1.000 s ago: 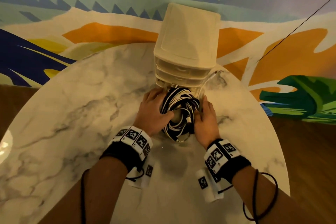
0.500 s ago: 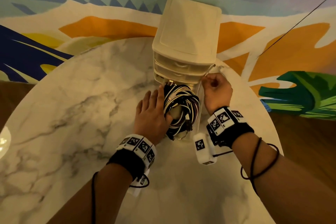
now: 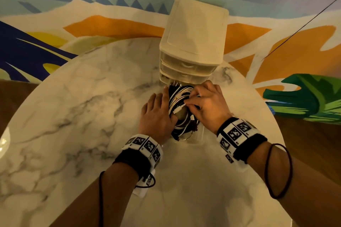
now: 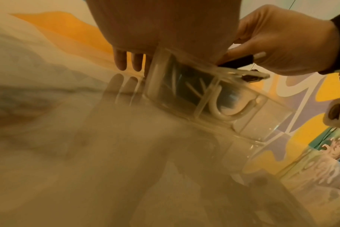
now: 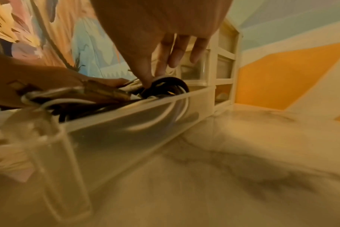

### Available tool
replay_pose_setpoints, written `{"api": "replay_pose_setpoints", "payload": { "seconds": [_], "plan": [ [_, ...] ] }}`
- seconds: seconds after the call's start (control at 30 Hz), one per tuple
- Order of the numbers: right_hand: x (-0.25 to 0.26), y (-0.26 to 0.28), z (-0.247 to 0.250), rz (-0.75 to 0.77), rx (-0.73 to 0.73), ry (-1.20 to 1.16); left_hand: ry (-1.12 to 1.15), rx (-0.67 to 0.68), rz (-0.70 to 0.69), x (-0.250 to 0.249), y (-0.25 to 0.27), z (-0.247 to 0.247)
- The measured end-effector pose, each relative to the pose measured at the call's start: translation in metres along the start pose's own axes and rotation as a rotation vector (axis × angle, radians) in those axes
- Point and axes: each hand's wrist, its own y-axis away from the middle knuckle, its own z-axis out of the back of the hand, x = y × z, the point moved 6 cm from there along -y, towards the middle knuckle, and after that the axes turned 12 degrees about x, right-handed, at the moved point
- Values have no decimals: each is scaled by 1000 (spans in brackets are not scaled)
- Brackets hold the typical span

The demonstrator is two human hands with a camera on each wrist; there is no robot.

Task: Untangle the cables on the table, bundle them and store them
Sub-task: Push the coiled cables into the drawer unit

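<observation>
A bundle of black and white cables point(image 3: 180, 97) lies coiled in the clear bottom drawer point(image 3: 200, 134), which is pulled out of the cream drawer unit point(image 3: 195, 33). My left hand point(image 3: 156, 114) lies along the drawer's left side, fingers point(image 4: 126, 61) straight down beside its wall. My right hand point(image 3: 208, 105) reaches over the bundle from the right. Its thumb and forefinger pinch a cable loop point(image 5: 165, 86) on top while its other fingers stay extended. The drawer wall point(image 5: 126, 127) hides the bundle's lower part.
The unit stands at the far edge of a round marble table point(image 3: 73, 116), close to a painted wall. Its two upper drawers point(image 3: 184, 64) are closed. A black hair tie point(image 3: 278, 169) circles my right forearm. Wooden floor lies beyond the table's right edge.
My right hand went from the drawer's right side up to the unit's front corner, then came down onto the cable bundle. My left hand stayed at the drawer's left side.
</observation>
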Motion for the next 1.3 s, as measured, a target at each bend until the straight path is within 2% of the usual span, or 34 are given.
{"api": "replay_pose_setpoints", "payload": {
  "seconds": [0.1, 0.23, 0.4, 0.5, 0.67, 0.97, 1.1, 1.2, 1.3],
  "plan": [
    [-1, -2, 0, 10, 43, 21, 5, 6, -5, -1, 1, 0],
    [-5, 3, -8, -59, 59, -34, 8, -11, -22, 0, -1, 0],
    [-3, 3, -20, -147, 76, -69, -62, -47, -262, -13, 5, 9],
    [-4, 0, -23, -141, 88, -81, -103, -34, -319, -21, -1, 15],
    [-3, 3, -24, -153, 83, -82, -33, 0, -282, -24, -5, 13],
    [-7, 3, -33, -111, 108, -160, -43, -34, -288, -30, -19, 21],
    [-12, 10, -34, -156, 93, -235, -55, -41, -286, -31, -11, 10],
    [-13, 17, -35, -213, 86, -323, -35, -51, -311, -26, -8, 4],
    [-9, 16, -38, -164, 99, -282, 7, -92, -359, -25, -8, 5]
  ]
}}
